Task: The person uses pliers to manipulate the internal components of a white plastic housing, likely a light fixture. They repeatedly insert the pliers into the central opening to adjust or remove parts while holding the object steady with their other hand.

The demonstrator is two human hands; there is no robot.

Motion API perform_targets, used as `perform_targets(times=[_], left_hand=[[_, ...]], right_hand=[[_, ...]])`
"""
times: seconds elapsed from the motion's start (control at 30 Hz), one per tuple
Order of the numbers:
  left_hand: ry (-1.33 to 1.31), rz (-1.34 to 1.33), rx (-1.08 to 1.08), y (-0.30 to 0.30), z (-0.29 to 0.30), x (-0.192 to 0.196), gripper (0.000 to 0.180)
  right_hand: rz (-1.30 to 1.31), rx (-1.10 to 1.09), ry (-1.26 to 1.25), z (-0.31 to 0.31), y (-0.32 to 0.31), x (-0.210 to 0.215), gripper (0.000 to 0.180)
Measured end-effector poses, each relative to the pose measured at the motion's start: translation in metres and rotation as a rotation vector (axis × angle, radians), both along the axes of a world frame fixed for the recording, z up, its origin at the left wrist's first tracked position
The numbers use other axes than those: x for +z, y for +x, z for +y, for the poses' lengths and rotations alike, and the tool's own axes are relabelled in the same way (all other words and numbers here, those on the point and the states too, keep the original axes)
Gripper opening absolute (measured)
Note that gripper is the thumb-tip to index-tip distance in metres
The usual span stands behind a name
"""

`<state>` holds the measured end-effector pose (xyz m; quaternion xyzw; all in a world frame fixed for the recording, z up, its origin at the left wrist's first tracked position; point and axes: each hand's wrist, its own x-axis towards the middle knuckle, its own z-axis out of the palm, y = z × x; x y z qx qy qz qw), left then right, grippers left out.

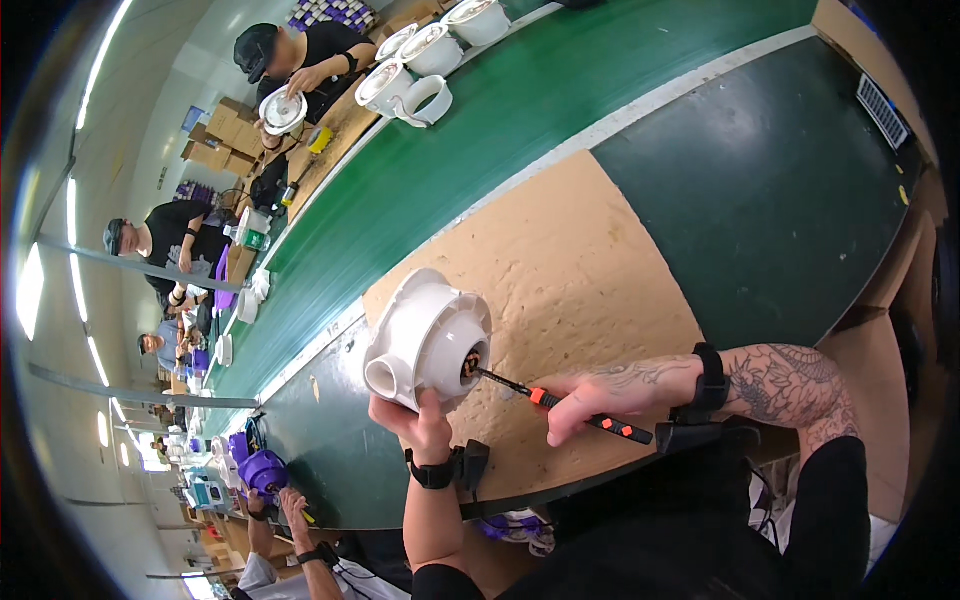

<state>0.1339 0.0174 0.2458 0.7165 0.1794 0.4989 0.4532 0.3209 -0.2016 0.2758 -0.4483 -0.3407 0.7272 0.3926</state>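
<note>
My left hand [425, 428] grips a white plastic motor housing [425, 335] from below, tilted above the cardboard sheet [560, 260]. A short round pipe opening on the housing points toward the lower left. Copper-coloured windings [472, 362] show inside a round hole in its side. In my right hand [590, 400] is a slim screwdriver [540, 396] with a thin dark shaft and a black-and-orange handle. Its tip reaches that hole; whether it touches the windings cannot be made out. Part of my right hand's grip is hidden.
Beyond the cardboard runs a green conveyor belt [520, 130]. Several white housings [430, 50] stand at its far side. A co-worker [315, 75] opposite handles a white round part [283, 111]. At the lower left, another person's hands [290, 510] are near a purple housing [262, 470]. Cardboard boxes [870, 370] stand right.
</note>
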Motion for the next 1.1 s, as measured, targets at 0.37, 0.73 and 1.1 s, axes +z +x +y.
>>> perform_targets(times=[0.37, 0.73, 1.1], left_hand=[[0.162, 0.062, 0.004, -0.003, 0.003, -0.004, 0.081], [0.322, 0.138, 0.030, -0.016, 0.008, -0.009, 0.084], [0.483, 0.113, 0.087, 0.014, -0.016, 0.031, 0.053]], right_hand=[[0.019, -0.001, -0.061, -0.003, 0.004, -0.001, 0.037], [0.047, 0.046, 0.001, -0.003, 0.009, 0.006, 0.035], [0.383, 0.025, 0.027, -0.007, -0.011, -0.040, 0.023]])
